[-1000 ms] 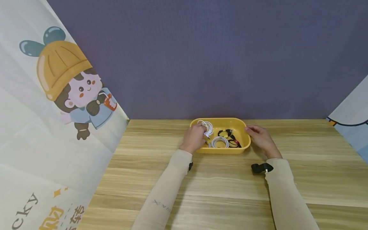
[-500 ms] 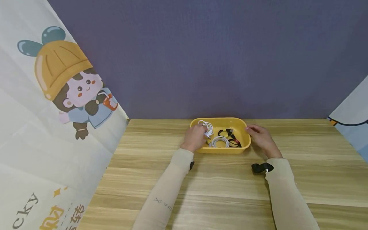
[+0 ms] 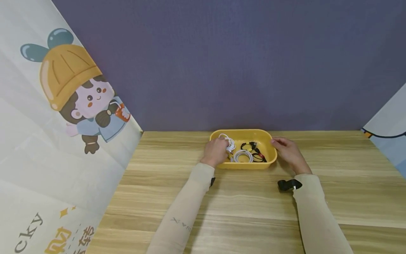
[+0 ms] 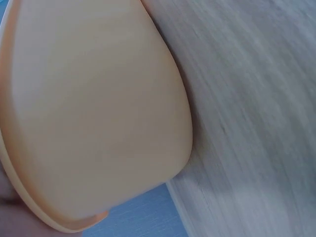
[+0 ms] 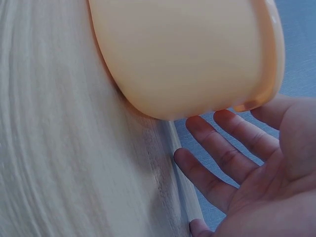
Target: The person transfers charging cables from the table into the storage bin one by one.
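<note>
A wide wooden table [image 3: 253,211] runs out to the purple back wall, and at its far middle sits the yellow tray [image 3: 269,155], a shallow plastic tub with rounded corners, light and fairly stiff by the look of it, with a smooth wall that could slide on the wood. The right hand [image 3: 288,151] is up against the tray's right end, fingers straight and relaxed in the wrist view, thumb by the rim, steadying rather than clamping. The left hand [image 3: 216,151] reaches over the left rim, fingers curled onto the white cable coil [image 3: 229,143] at the tray's far left; how tight that grip is, the head view doesn't quite show. That coil looks soft and springy, best taken round the whole bundle so the loops don't spill. Nearer the middle lies a second white coil [image 3: 242,156], and right of it the black cables [image 3: 255,152] with a touch of red, thin, floppy and prone to tangling.
</note>
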Action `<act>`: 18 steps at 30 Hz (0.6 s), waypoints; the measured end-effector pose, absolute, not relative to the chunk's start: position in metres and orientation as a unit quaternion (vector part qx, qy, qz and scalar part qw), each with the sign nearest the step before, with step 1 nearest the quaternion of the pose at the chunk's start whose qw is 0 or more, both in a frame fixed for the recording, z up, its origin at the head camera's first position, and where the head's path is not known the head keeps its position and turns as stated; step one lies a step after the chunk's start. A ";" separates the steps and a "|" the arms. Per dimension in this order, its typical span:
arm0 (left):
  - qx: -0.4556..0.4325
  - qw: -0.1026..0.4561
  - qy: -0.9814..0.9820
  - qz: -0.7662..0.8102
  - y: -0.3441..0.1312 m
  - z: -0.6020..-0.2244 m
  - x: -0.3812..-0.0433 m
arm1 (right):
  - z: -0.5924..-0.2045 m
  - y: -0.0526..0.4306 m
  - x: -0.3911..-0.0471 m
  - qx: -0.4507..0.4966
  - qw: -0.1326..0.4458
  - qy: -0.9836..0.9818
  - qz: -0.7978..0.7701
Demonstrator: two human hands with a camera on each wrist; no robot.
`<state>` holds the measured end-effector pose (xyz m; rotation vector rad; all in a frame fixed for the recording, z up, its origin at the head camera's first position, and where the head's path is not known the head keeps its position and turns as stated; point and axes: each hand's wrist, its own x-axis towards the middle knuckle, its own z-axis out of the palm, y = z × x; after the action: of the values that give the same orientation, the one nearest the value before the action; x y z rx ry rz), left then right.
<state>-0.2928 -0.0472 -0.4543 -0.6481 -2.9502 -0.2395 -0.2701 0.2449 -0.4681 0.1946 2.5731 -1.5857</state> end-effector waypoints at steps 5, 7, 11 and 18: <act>-0.216 0.049 -0.972 -0.074 -0.049 -0.453 -0.290 | -0.466 0.241 -0.264 0.070 0.055 0.847 -0.524; -0.218 0.047 -0.972 -0.071 -0.051 -0.452 -0.286 | -0.466 0.239 -0.259 0.071 0.053 0.847 -0.524; -0.221 0.047 -0.972 -0.070 -0.054 -0.452 -0.280 | -0.468 0.235 -0.249 0.072 0.049 0.847 -0.525; -0.238 0.062 -0.967 -0.057 -0.061 -0.456 -0.270 | -0.470 0.226 -0.231 0.075 0.033 0.849 -0.522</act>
<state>-0.2705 -0.0613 -0.4562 -0.7208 -2.9245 -0.1714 -0.2314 0.2262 -0.4696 0.2318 2.6123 -1.6082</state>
